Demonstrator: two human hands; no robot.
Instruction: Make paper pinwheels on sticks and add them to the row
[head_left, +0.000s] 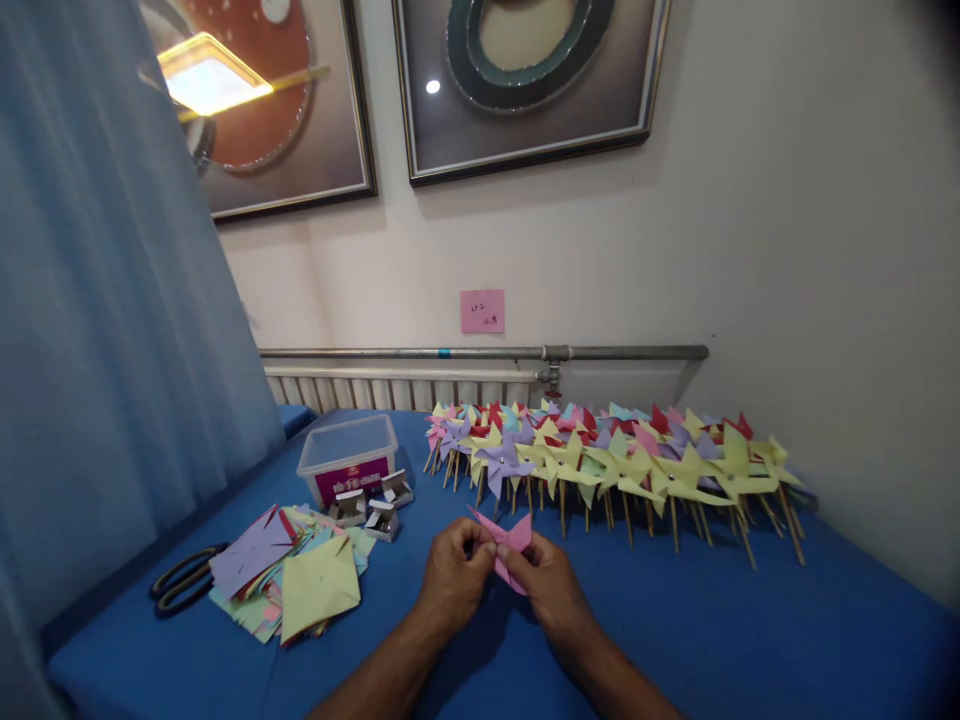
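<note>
Both my hands meet over the blue table (750, 640), pinching a folded pink paper pinwheel (510, 537) between them. My left hand (454, 575) has its fingers curled on the pinwheel's left side. My right hand (541, 580) grips it from the right and below. Pointed pink flaps stick up above my fingers. No stick shows on this pinwheel.
Several finished pinwheels on wooden sticks (615, 455) lie in a long row along the wall. A stack of cut coloured paper squares (300, 580) sits at left, with black scissors (184, 578) beside it. Behind stand a clear plastic box (349, 455) and small open boxes (375, 505).
</note>
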